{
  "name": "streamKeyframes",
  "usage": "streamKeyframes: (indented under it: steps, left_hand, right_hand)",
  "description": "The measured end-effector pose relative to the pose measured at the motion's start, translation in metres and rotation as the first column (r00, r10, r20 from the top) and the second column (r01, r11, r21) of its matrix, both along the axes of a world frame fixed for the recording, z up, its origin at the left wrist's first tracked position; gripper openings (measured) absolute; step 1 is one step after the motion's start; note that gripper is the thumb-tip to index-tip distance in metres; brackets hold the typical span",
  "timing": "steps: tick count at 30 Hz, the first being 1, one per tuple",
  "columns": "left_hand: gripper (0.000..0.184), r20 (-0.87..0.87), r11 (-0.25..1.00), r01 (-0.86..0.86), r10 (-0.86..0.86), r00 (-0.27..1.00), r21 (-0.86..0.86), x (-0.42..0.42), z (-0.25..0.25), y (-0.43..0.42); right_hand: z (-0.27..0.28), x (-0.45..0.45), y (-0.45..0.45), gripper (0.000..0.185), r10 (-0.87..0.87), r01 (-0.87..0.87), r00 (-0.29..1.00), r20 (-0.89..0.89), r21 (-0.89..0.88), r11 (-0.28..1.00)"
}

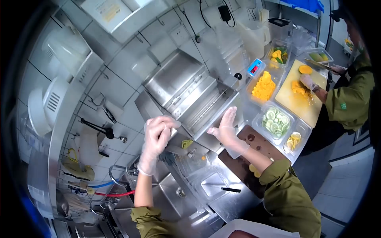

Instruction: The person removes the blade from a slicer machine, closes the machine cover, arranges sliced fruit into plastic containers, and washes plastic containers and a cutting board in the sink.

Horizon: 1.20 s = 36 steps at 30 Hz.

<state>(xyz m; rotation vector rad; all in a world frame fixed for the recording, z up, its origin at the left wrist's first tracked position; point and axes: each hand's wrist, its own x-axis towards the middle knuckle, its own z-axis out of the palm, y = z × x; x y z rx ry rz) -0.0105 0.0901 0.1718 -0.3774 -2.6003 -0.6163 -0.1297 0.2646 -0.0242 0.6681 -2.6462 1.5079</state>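
My left hand (155,137), in a clear glove, is raised in front of the steel machine (174,79), its fingers curled together; what they hold, if anything, is hidden. My right hand (227,129), also gloved, is held up at the machine's front right corner with fingers stretched out and nothing in it. Below my right forearm lies a brown cutting board (232,158) with wet spots and some pale slices partly covered by my sleeve. A black-handled tool (230,190) rests on the steel counter.
At the right a co-worker's gloved hand (307,81) touches orange fruit on a pale board (287,91). Tubs of orange cubes (263,86), lime slices (276,122) and lemon slices (293,141) stand between. A sink (170,192) is at the lower left, shelves (75,87) above.
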Motion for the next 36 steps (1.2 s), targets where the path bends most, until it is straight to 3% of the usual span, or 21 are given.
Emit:
streamKeyframes:
  steps: [1,2,3,4,5,6,8,10,12,13,14,16,18,20,22,24,27,31,32,36]
  left_hand:
    - [0.019,0.077,0.986,0.028,-0.041,0.996,0.167,-0.016,-0.001,-0.023]
    - [0.025,0.064,0.954,-0.197,0.187,0.98,0.226,-0.034,0.006,-0.035]
    - [0.036,0.185,0.826,-0.415,0.372,0.91,0.382,-0.06,0.014,-0.054]
    - [0.047,0.151,0.744,-0.546,0.533,0.832,0.385,-0.082,0.023,-0.071]
    - [0.056,0.312,0.582,-0.688,0.619,0.721,0.434,-0.098,0.026,-0.086]
    - [0.054,0.325,0.606,-0.72,0.643,0.694,0.339,-0.109,0.016,-0.112]
    - [0.05,0.325,0.637,-0.757,0.692,0.644,0.143,-0.141,-0.011,-0.183]
    - [0.044,0.344,0.582,-0.813,0.762,0.549,0.009,-0.167,-0.039,-0.246]
    - [0.034,0.46,0.56,-0.806,0.674,0.579,0.193,-0.147,-0.003,-0.171]
    - [0.033,0.43,0.506,-0.742,0.607,0.669,0.44,-0.139,0.002,-0.153]
    - [0.037,0.381,0.41,-0.634,0.545,0.747,0.655,-0.133,0.0,-0.143]
    - [0.038,0.162,0.492,-0.457,0.53,0.833,0.741,-0.12,-0.011,-0.15]
    - [0.035,-0.158,0.678,-0.64,0.721,0.674,0.361,-0.113,-0.008,-0.152]
    - [0.041,0.016,0.645,-0.758,0.76,0.649,0.098,-0.084,0.036,-0.06]
    - [0.048,-0.112,0.709,-0.629,0.631,0.768,-0.32,-0.068,0.049,0.012]
    - [0.061,0.001,0.572,-0.409,0.582,0.813,-0.711,-0.063,0.043,0.06]
    - [0.079,-0.005,0.648,-0.27,0.38,0.925,-0.712,-0.07,0.03,0.09]
    - [0.086,0.242,0.717,-0.162,0.426,0.872,-0.678,-0.086,0.032,0.097]
    - [0.09,0.243,0.645,-0.131,0.457,0.856,-0.753,-0.091,0.03,0.104]
    - [0.098,0.336,0.615,-0.016,0.453,0.826,-0.789,-0.109,0.008,0.115]
  right_hand:
    - [-0.001,-0.004,0.002,0.129,0.027,-0.027,1.0,-0.007,-0.012,1.0]
    - [0.0,-0.004,0.003,0.129,0.031,-0.031,1.0,-0.004,-0.028,0.999]
    - [0.0,-0.003,0.005,0.129,0.037,-0.037,0.999,-0.001,-0.038,0.999]
    - [0.002,-0.003,0.007,0.129,0.042,-0.042,0.999,0.0,-0.048,0.998]
    - [0.008,-0.001,0.009,0.127,0.046,-0.043,0.998,0.052,-0.061,0.997]
    - [0.008,-0.001,0.01,0.127,0.061,-0.057,0.996,0.059,-0.07,0.996]
    - [0.007,-0.001,0.011,0.128,0.085,-0.079,0.995,0.06,-0.096,0.992]
    - [0.015,-0.003,0.014,0.128,0.092,-0.089,0.992,0.091,-0.033,0.995]
    - [0.022,-0.002,0.02,0.128,0.108,-0.107,0.982,0.157,-0.014,0.994]
    - [0.021,-0.001,0.02,0.128,0.088,-0.091,0.987,0.133,0.012,0.996]
    - [0.024,-0.003,0.023,0.128,0.096,-0.098,0.984,0.151,0.009,0.995]
    - [0.029,-0.002,0.032,0.128,0.132,-0.135,0.973,0.189,0.005,0.991]
    - [0.019,-0.004,0.03,0.127,0.111,-0.11,0.982,0.155,-0.014,0.994]
    - [0.017,-0.003,0.029,0.126,0.116,-0.113,0.983,0.145,-0.029,0.993]
    - [0.021,-0.005,0.032,0.124,0.128,-0.123,0.978,0.166,-0.037,0.992]
    - [0.021,-0.005,0.033,0.124,0.122,-0.117,0.98,0.158,-0.039,0.992]
    - [0.018,-0.002,0.03,0.123,0.115,-0.111,0.985,0.132,-0.036,0.993]
    - [0.022,-0.005,0.033,0.123,0.121,-0.119,0.983,0.14,-0.025,0.993]
    - [0.022,-0.004,0.034,0.123,0.119,-0.117,0.984,0.134,-0.028,0.993]
    - [0.019,-0.004,0.03,0.123,0.093,-0.092,0.99,0.103,-0.012,0.996]
